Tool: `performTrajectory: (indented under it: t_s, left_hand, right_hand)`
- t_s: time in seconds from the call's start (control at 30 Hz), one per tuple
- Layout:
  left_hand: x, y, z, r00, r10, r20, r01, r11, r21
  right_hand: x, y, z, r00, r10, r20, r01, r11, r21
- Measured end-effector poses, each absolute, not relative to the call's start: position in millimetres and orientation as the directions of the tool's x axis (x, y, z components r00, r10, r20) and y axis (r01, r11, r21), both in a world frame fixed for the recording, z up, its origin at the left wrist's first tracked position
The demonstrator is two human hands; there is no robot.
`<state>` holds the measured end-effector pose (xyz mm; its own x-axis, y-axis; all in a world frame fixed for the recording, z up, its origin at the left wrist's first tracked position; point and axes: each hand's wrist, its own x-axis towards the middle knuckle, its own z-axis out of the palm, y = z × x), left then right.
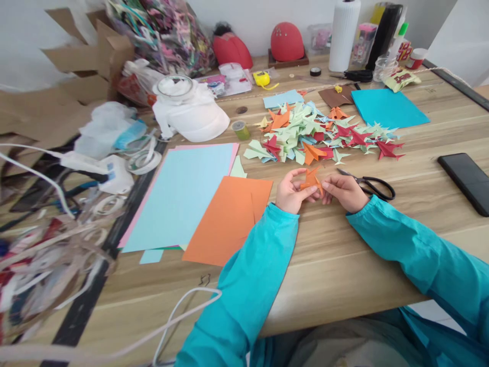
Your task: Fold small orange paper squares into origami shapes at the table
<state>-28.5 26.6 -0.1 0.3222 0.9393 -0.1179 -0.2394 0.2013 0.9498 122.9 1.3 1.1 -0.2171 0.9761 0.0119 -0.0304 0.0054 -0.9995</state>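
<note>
My left hand [291, 192] and my right hand [345, 191] meet over the wooden table [344, 265]. Both pinch a small folded orange paper piece [312, 179] between thumb and fingers, left hand on its left side, right hand on its right. Black scissors [372, 186] lie just behind my right hand. A pile of folded paper shapes [321, 135] in green, red, orange and blue lies beyond my hands. An orange paper sheet [229, 219] lies to the left of my left forearm.
Light blue paper [183, 196] over a pink sheet lies at left. A teal sheet [387, 108] and a black phone [468, 182] are at right. A white visor cap [191, 114], tape rolls, a paper towel roll [344, 33], cardboard and cables crowd the back and left.
</note>
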Motion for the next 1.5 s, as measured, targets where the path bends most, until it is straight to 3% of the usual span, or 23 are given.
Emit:
performTrajectory:
  t_s: [0.43, 0.97, 1.13, 1.3, 1.5]
  left_hand:
    - [-28, 29, -8, 0.300, 0.954, 0.008, -0.331, 0.096, 0.939]
    - [-26, 26, -6, 0.319, 0.948, -0.018, -0.258, 0.105, 0.960]
    - [-26, 27, -8, 0.211, 0.976, 0.044, -0.229, 0.005, 0.973]
    - [-27, 28, -13, 0.222, 0.975, 0.007, -0.262, 0.053, 0.964]
    - [-25, 21, -4, 0.304, 0.951, -0.062, -0.162, 0.116, 0.980]
  right_hand:
    - [123, 0, 2, -0.114, 0.992, -0.055, -0.204, -0.078, -0.976]
    - [121, 2, -2, -0.047, 0.999, -0.002, -0.101, -0.007, -0.995]
    - [123, 2, 0, -0.029, 0.999, -0.020, -0.067, -0.022, -0.998]
    - [123, 2, -1, 0.001, 1.000, -0.031, -0.084, -0.031, -0.996]
    - [122, 3, -2, 0.112, 0.994, -0.001, -0.137, 0.014, -0.991]
